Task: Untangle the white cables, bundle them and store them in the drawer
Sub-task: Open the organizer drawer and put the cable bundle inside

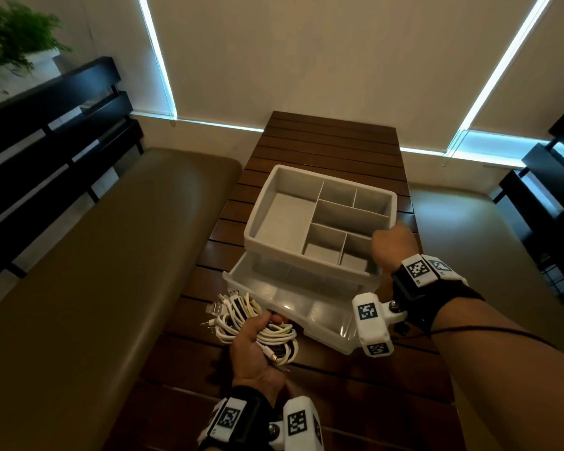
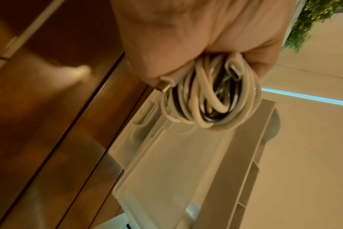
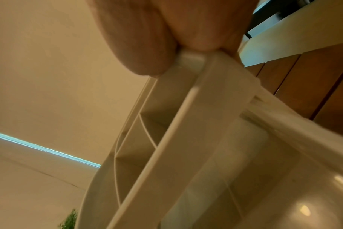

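My left hand (image 1: pixel 258 349) grips a coiled bundle of white cables (image 1: pixel 241 320), with several plugs sticking out at its far-left end. It hovers just off the near-left corner of the pulled-out translucent drawer (image 1: pixel 310 307). In the left wrist view the cable bundle (image 2: pixel 207 96) hangs from the left hand (image 2: pixel 196 38) over the drawer (image 2: pixel 166 170). My right hand (image 1: pixel 393 245) holds the near-right corner of the grey organiser box (image 1: pixel 258 206) above the drawer. In the right wrist view the fingers (image 3: pixel 143 51) of that hand curl over the box rim (image 3: pixel 190 62).
The organiser stands on a dark slatted wooden table (image 1: pixel 332 144). Padded brown benches (image 1: pixel 111 255) run along both sides, with black slatted backrests (image 1: pixel 46 125). A green plant (image 1: pixel 10 37) sits at the far left. The organiser's top tray has several divided compartments.
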### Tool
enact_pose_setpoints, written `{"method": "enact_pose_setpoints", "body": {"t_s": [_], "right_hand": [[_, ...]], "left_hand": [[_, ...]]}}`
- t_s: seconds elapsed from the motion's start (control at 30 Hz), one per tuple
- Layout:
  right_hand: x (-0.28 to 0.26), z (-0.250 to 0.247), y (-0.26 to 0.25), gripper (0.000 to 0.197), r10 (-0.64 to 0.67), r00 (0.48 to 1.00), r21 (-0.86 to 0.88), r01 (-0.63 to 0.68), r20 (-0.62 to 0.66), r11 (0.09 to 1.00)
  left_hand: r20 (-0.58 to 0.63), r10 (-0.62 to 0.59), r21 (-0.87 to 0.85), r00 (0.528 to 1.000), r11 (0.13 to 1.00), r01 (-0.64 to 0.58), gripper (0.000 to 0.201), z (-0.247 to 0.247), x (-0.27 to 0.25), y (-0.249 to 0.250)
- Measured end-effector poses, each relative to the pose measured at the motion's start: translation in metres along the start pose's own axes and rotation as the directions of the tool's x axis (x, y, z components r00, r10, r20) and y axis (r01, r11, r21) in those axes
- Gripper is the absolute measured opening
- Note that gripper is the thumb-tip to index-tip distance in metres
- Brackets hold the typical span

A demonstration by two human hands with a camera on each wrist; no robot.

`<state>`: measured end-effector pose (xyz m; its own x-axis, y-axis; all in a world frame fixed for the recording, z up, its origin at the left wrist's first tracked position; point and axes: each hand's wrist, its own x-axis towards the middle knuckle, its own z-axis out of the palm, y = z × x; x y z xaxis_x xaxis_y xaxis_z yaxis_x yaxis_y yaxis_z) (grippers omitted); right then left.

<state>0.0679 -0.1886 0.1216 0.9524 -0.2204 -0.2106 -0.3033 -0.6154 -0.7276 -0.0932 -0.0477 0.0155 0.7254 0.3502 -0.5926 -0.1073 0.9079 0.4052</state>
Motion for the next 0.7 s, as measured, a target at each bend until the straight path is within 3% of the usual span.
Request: {"method": "enact_pose_setpoints", "body": {"t_s": [0.13,0.2,0.27,0.33,0.4,0.47,0.53,0.6,0.7], "right_hand": [[0.0,0.0,0.001,0.036,0.001,1.0,-0.007,-0.001,0.004,1.0],[0.001,-0.001,0.001,0.035,0.001,1.0,-0.007,-0.001,0.009,1.0],[0.001,-0.001,0.001,0.035,0.003,1.0,-0.016,-0.003,0.011,1.0],[0.002,-0.002,0.001,0.034,0.005,1.0,-0.028,-0.005,0.008,1.0],[0.002,-0.002,0.001,0.034,0.011,1.0,-0.031,-0.011,0.009,0.999],[0.002,-0.002,0.001,0.034,0.014,1.0,-0.032,-0.014,0.007,0.999],[0.002,-0.001,0.0,0.034,0.01,1.0,-0.036,-0.01,0.005,0.999],[0.002,-0.001,0.0,0.033,0.004,1.0,-0.041,-0.004,0.007,0.999],[0.0,-0.002,0.0,0.033,0.004,1.0,-0.029,-0.003,0.015,1.0]], "left_hand": [[0.018,0.002,-0.009,1.0,1.0,-0.002,0.009,-0.009,-0.013,-0.001],[0.025,0.009,0.019,1.0,1.0,-0.01,0.015,-0.012,-0.018,0.0],[0.002,0.025,0.067,1.0,0.997,-0.025,0.02,-0.018,-0.018,0.003],[-0.045,0.053,0.144,0.998,0.988,-0.046,0.011,-0.028,-0.017,0.008],[-0.044,0.1,0.207,0.994,0.974,-0.089,0.015,-0.036,-0.02,0.017],[-0.009,0.224,0.306,0.974,0.928,-0.211,0.027,-0.036,-0.025,0.03],[0.107,0.406,0.435,0.908,0.802,-0.41,0.037,-0.026,-0.029,0.047],[0.345,0.467,0.587,0.814,0.57,-0.575,0.052,-0.003,-0.035,0.065],[0.692,0.224,0.648,0.686,0.227,-0.727,0.058,0.044,-0.031,0.083]]}}
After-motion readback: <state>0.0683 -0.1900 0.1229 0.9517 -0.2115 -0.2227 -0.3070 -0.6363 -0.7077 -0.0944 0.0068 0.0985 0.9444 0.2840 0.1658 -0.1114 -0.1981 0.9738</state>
